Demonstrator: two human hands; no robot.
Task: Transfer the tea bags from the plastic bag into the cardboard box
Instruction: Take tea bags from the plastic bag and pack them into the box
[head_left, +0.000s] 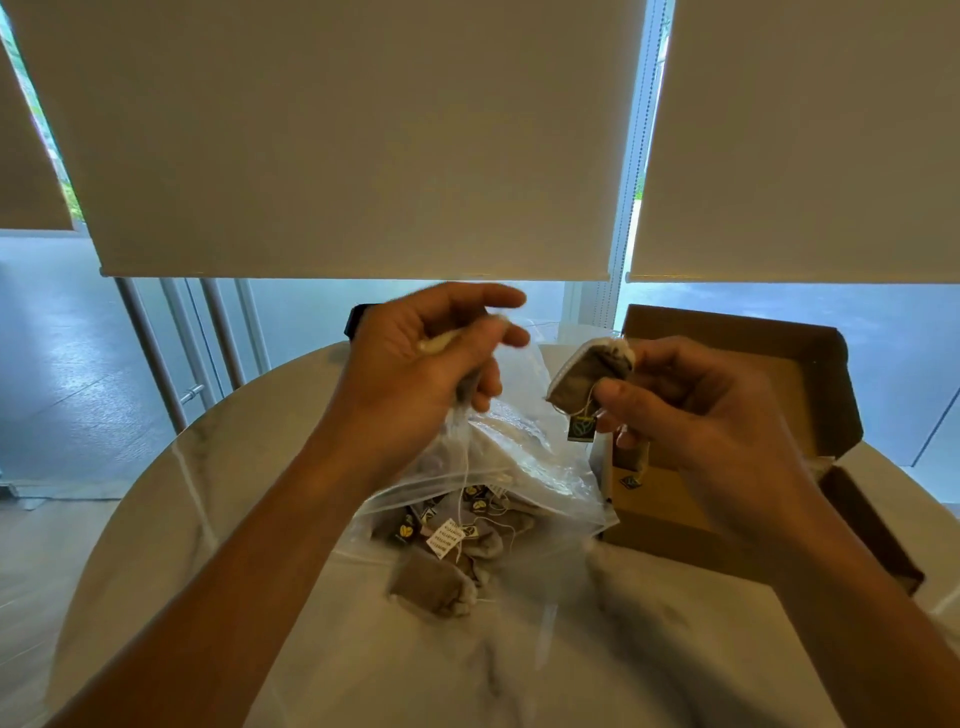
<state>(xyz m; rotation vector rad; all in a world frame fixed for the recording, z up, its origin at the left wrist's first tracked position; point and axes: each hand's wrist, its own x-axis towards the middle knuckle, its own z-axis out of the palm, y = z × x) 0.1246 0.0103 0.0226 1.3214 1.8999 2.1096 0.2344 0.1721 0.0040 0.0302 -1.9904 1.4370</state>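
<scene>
A clear plastic bag (524, 457) lies on the white round table (270, 457), holding several brown tea bags (457, 530) with tags and strings. One tea bag (434, 587) lies at the bag's near end. My left hand (421, 364) is raised above the bag and grips a tea bag (441, 340), whose string hangs down. My right hand (696, 410) pinches another tea bag (587, 379) with a dark tag (581, 428), in the air between the plastic bag and the open cardboard box (670, 514). The box stands at the right, partly hidden by my right hand.
The box's lid (737, 332) stands open at the back, and a side flap (872, 525) lies out to the right. A dark object (356, 319) shows behind my left hand. Roller blinds and windows stand beyond the table's far edge.
</scene>
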